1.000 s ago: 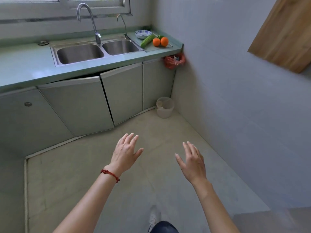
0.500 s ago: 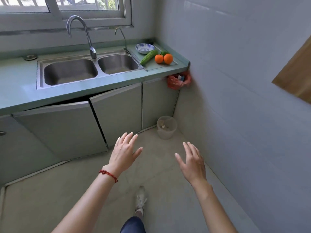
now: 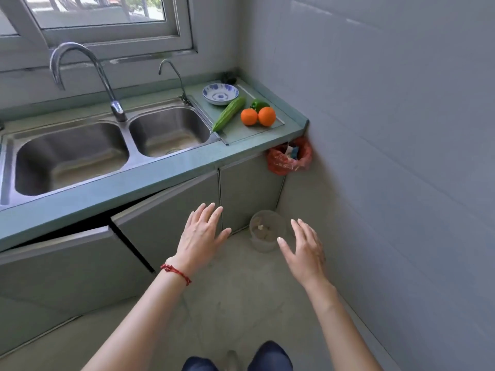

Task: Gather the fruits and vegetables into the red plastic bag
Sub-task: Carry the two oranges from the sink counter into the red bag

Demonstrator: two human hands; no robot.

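Both grips are released: the left hand (image 3: 199,234) and right hand (image 3: 304,249) hang empty, fingers spread, low in the frame's centre, well apart from the produce. On the tabletop at upper centre-right lie a cucumber (image 3: 229,113), two oranges (image 3: 258,116) touching each other, and a green pepper (image 3: 259,104) just behind them. The red plastic bag (image 3: 289,156) hangs below the tabletop's right corner, mouth open. The oranges look firm and apt to roll, so cup them whole; the cucumber seems stiff, best held mid-length; the bag is probably thin and floppy.
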